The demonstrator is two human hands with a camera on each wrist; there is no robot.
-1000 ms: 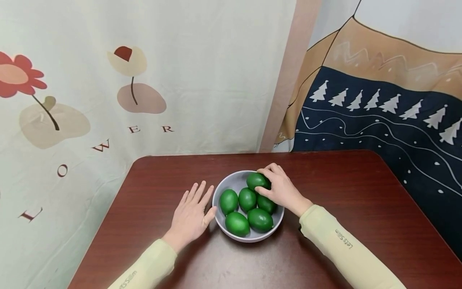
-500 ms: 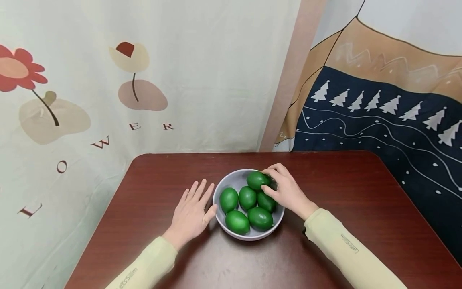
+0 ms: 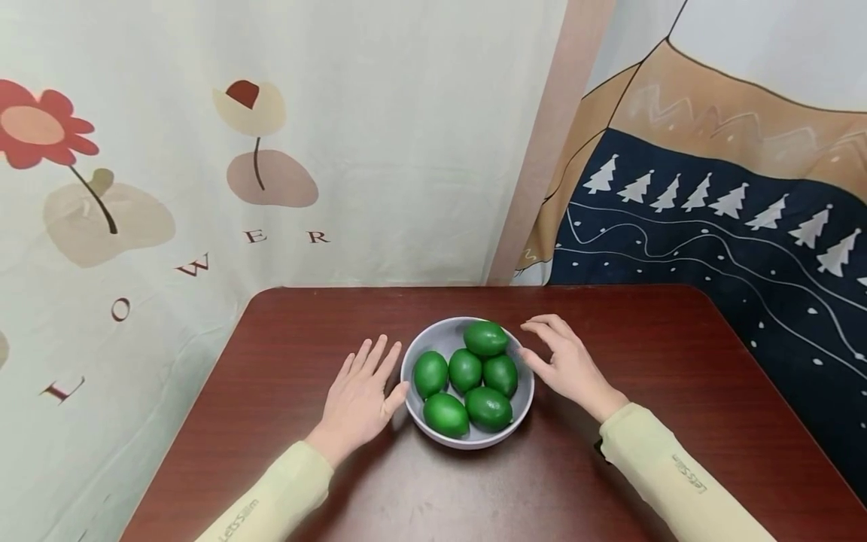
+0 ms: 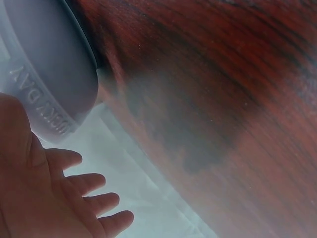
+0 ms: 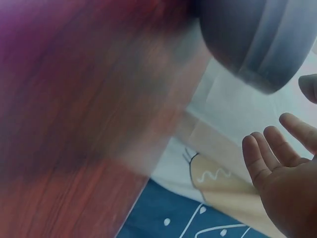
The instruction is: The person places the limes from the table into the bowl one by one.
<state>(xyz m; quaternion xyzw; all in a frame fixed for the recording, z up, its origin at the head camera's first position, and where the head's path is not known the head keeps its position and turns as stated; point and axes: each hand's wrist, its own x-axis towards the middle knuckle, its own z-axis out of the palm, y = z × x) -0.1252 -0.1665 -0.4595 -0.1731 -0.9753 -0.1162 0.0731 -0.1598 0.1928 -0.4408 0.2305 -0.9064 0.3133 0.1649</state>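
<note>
A grey-lilac bowl (image 3: 442,338) stands on the table with several green limes inside. One lime (image 3: 485,339) lies at the back of the bowl, against its inner wall, with another lime (image 3: 465,370) at the centre. My left hand (image 3: 359,405) is spread flat left of the bowl, its thumb tip right at the rim. Just beyond the right rim, my right hand (image 3: 570,369) holds nothing; its fingers are loosely bent and thumb apart. In the left wrist view, raised lettering shows on the bowl's side (image 4: 54,64) above my fingers.
The dark red wooden table (image 3: 325,324) has rounded back corners. Right behind it hangs a pale curtain (image 3: 406,150) with printed flowers and letters. A dark blue cloth (image 3: 630,226) with white trees hangs at the right.
My right hand has let go of the lime at the back and moved right, out of the bowl. That lime stays in the bowl. The left hand has hardly moved.
</note>
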